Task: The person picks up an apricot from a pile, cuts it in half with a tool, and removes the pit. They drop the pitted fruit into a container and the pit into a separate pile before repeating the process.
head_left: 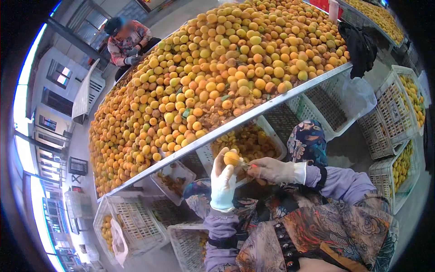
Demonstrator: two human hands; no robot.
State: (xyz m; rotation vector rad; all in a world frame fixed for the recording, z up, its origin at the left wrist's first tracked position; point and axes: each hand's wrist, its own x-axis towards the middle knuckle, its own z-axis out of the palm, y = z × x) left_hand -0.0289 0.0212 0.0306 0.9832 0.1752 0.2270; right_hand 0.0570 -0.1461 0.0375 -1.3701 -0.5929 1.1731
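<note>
In the middle of the head view, my left hand, in a white glove, holds a yellow-orange apricot between thumb and fingers. My right hand, gloved too, grips a small knife with a bit of red showing at its handle. The thin blade lies against the apricot. Both hands are over a white crate that holds apricot pieces. Beyond them, a large heap of whole apricots covers a metal-edged table, with torn, browned pieces near its front edge.
The table's metal rim runs diagonally just beyond my hands. Perforated crates stand on both sides, including one at left and a stack at right. A black bag hangs over the table corner. Another person sits across the heap.
</note>
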